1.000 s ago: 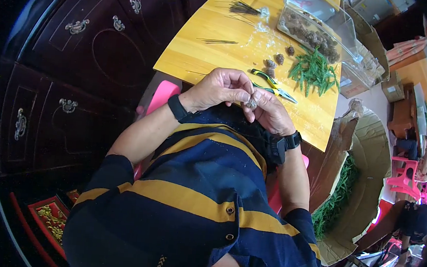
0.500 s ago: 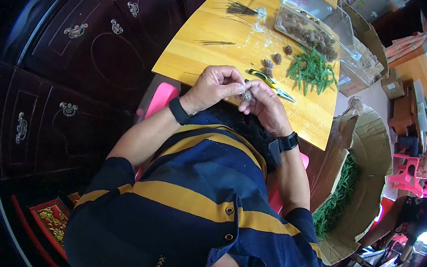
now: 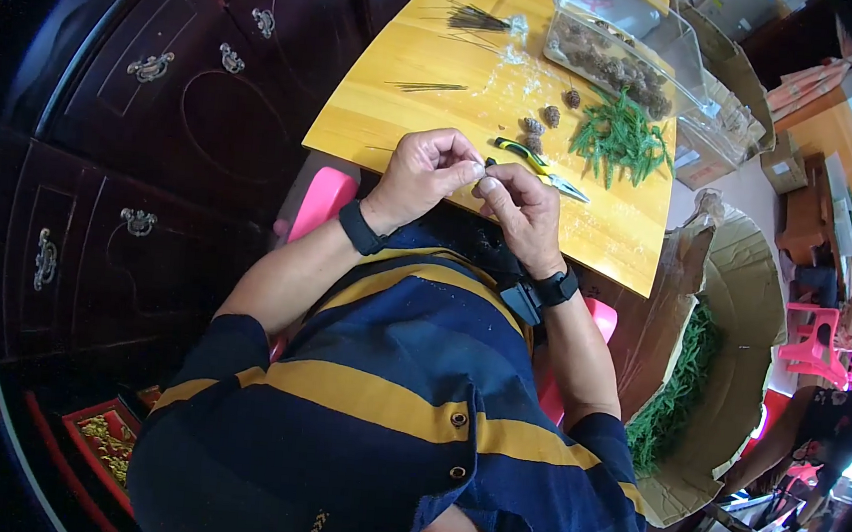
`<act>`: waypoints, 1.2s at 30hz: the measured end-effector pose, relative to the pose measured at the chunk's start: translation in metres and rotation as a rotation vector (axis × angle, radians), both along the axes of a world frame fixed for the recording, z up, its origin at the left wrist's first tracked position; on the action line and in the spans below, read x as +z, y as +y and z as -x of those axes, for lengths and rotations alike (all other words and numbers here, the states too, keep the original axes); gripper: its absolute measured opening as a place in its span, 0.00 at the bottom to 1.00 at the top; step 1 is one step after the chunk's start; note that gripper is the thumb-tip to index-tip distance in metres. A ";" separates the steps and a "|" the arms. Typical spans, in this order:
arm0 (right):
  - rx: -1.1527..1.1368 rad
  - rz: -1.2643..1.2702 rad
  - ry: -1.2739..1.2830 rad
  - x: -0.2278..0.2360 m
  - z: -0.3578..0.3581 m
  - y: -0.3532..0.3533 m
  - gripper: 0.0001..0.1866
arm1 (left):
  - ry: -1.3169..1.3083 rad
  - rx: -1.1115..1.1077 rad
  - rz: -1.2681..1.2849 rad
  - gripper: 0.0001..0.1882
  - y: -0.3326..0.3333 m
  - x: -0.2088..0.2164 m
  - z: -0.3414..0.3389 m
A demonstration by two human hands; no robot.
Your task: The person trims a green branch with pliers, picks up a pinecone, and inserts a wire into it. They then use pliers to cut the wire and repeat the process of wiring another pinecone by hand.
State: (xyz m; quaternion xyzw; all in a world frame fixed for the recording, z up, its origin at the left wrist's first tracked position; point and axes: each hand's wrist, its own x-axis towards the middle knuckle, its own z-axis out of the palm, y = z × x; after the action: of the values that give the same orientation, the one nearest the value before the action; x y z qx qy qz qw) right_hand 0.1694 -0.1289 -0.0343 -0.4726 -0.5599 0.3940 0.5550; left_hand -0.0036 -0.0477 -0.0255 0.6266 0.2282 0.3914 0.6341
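Note:
My left hand (image 3: 436, 172) and my right hand (image 3: 525, 212) meet fingertip to fingertip at the table's near edge, above my lap. The right thumb and fingers close on a small brown pine cone, now mostly hidden by them. Pinched beside it, my left fingers cover whatever they hold. Just beyond the right hand lie yellow-and-black pliers (image 3: 542, 165), jaws pointing right. Several loose pine cones (image 3: 533, 127) sit behind the pliers, and a pile of green artificial sprigs (image 3: 621, 136) lies to their right.
On the yellow wooden table (image 3: 393, 53) are a bundle of thin dark wires (image 3: 478, 18) and a few loose wires (image 3: 426, 87). A clear plastic bin (image 3: 681, 48) of pine cones stands at the back. An open cardboard box (image 3: 742, 321) with greenery is at right; dark cabinets (image 3: 103, 171) at left.
My right hand has turned so its thumb lies over the pine cone, which showed more before. The left hand has barely moved, still meeting the right.

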 end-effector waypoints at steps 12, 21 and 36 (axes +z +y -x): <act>0.092 0.114 0.293 -0.001 -0.003 0.000 0.08 | 0.024 -0.076 0.140 0.05 0.010 0.011 0.005; 0.115 0.096 0.266 -0.001 -0.001 0.001 0.09 | 0.007 -0.140 0.161 0.06 0.016 0.012 0.011; 0.175 0.114 0.254 -0.003 -0.005 0.001 0.10 | -0.027 -0.166 0.101 0.06 0.019 0.017 0.016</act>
State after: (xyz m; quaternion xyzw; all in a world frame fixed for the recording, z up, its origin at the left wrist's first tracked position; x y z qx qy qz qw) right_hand 0.1747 -0.1275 -0.0376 -0.3993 -0.5011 0.5282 0.5572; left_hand -0.0197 -0.0289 -0.0083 0.6052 0.1862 0.3340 0.6982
